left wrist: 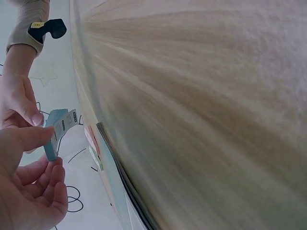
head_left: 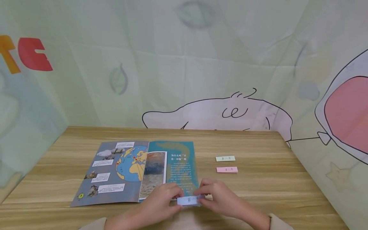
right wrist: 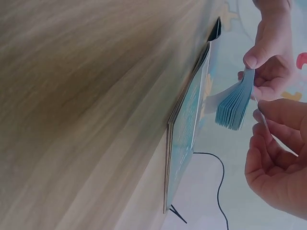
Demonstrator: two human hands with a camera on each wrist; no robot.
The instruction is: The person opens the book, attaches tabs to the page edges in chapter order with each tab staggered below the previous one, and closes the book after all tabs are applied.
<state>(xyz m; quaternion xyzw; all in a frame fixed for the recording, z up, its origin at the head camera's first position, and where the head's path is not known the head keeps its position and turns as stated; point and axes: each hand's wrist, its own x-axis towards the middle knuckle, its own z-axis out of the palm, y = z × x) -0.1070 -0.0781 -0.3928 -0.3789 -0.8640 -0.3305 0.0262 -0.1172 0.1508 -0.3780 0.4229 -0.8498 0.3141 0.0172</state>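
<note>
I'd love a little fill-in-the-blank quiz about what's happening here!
1. The paper pad pinched by the left hand is colored ____.
2. Just beyond the pink paper on the table lies one colored ____.
3. The open book shows its globe on the ____ page.

Missing words: blue; green; left.

Left grip (head_left: 163,198) pinching, right grip (head_left: 217,197) pinching close by, forearms (head_left: 126,219) angled inward

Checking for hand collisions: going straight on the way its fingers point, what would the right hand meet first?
In the head view, the right hand would first meet the blue paper strips, which it touches; the left hand probably comes next, though depth is unclear.
</note>
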